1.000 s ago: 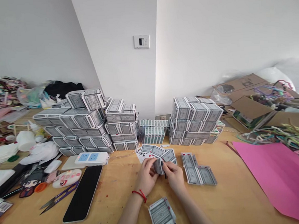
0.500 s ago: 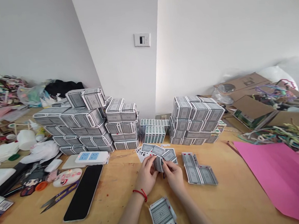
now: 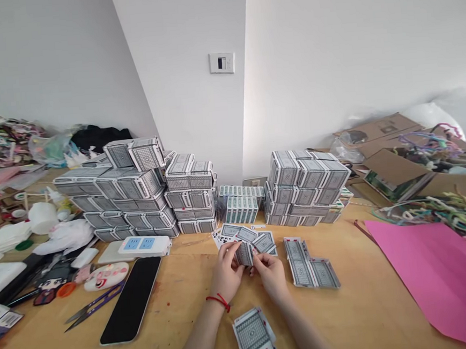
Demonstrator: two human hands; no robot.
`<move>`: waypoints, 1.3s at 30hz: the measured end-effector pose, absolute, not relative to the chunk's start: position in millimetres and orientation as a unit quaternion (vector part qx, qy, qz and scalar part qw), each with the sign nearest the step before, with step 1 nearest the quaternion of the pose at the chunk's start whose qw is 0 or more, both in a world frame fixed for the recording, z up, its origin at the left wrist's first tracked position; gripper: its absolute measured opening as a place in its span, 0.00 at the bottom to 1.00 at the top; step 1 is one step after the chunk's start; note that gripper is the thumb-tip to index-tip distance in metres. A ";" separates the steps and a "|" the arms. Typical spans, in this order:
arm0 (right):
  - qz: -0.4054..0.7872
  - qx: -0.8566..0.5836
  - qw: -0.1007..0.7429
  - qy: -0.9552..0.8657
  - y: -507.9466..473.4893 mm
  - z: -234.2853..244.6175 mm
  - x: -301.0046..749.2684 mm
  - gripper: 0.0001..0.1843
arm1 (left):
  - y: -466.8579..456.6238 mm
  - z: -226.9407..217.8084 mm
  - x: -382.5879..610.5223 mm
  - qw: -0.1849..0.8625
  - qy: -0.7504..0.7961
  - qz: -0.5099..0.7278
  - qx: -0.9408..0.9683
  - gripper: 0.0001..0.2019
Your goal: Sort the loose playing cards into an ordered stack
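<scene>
Between my two hands is a patterned playing card (image 3: 244,253), its edge bent over, held above the table. My left hand (image 3: 226,269), with a red string on its wrist, pinches the card's left side. My right hand (image 3: 269,271) grips its right edge, where a bit of a red-marked face shows. Just behind lie loose playing cards (image 3: 264,242), some face up, some face down. To the right sits an L-shaped piece of folded cards (image 3: 300,266). Another folded-card piece (image 3: 252,334) lies between my forearms.
Blocks of folded cards are stacked at the left (image 3: 129,185) and right (image 3: 310,182), with green card packs (image 3: 241,209) between them. A black phone (image 3: 130,301), purple thread snips (image 3: 94,306), a power strip (image 3: 144,246) and a pink sheet (image 3: 434,271) lie around.
The held card has turned and tilted a little leftward, so more of its patterned back and a red mark show. My fingers have shifted slightly; the other things stay put.
</scene>
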State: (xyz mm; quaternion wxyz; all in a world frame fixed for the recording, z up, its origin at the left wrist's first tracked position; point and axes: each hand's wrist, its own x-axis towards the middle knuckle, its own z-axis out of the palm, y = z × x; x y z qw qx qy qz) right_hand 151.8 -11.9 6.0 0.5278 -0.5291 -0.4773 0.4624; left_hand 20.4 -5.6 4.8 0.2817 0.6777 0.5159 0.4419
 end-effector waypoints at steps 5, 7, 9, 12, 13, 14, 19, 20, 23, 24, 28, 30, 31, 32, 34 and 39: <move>0.437 -0.541 0.541 -0.472 -12.3 5.5 149.8 0.21 | -5.1 4.1 21.8 0.284 0.523 0.445 0.669 0.30; 0.433 -0.533 0.547 -0.479 -12.7 5.2 148.6 0.20 | -4.6 3.4 22.2 0.289 0.529 0.452 0.658 0.29; 0.423 -0.529 0.545 -0.495 -13.6 4.6 147.1 0.19 | -4.0 3.0 22.2 0.291 0.532 0.457 0.651 0.28; 0.379 -0.547 0.537 -0.518 -15.2 2.6 145.5 0.20 | -3.5 2.8 21.4 0.290 0.527 0.457 0.655 0.26; 0.360 -0.554 0.536 -0.525 -15.7 1.7 145.3 0.20 | -3.5 2.7 21.1 0.290 0.525 0.457 0.657 0.26; 0.342 -0.560 0.534 -0.533 -16.0 0.8 145.4 0.20 | -3.5 2.7 20.9 0.290 0.524 0.456 0.658 0.26; 0.268 -0.580 0.513 -0.573 -16.7 -3.8 147.1 0.17 | -4.2 2.8 20.7 0.281 0.527 0.455 0.660 0.28; 0.256 -0.585 0.507 -0.578 -16.8 -4.4 147.4 0.17 | -4.4 3.1 20.9 0.279 0.527 0.454 0.661 0.28; 0.235 -0.594 0.492 -0.592 -17.3 -5.4 147.9 0.17 | -4.8 4.3 21.2 0.278 0.527 0.453 0.663 0.28; 0.231 -0.595 0.488 -0.595 -17.6 -5.4 148.0 0.17 | -5.0 4.7 21.3 0.277 0.527 0.453 0.664 0.28; 0.227 -0.602 0.479 -0.597 -18.7 -3.9 148.2 0.17 | -5.6 6.6 21.7 0.269 0.529 0.452 0.666 0.28; 0.239 -0.599 0.484 -0.592 -18.9 -3.2 147.9 0.18 | -6.0 7.2 21.8 0.266 0.531 0.452 0.666 0.28; 0.247 -0.597 0.487 -0.587 -18.9 -3.1 147.7 0.18 | -6.1 7.4 21.9 0.265 0.531 0.452 0.666 0.28; 0.256 -0.596 0.490 -0.582 -18.6 -3.1 147.5 0.18 | -6.2 7.4 21.8 0.265 0.532 0.452 0.666 0.28; 0.288 -0.590 0.493 -0.570 -17.3 -3.0 147.3 0.19 | -6.2 6.9 21.6 0.266 0.533 0.451 0.664 0.28; 0.439 -0.526 0.497 -0.532 -12.1 1.3 150.8 0.24 | -4.8 5.3 21.4 0.271 0.543 0.455 0.651 0.28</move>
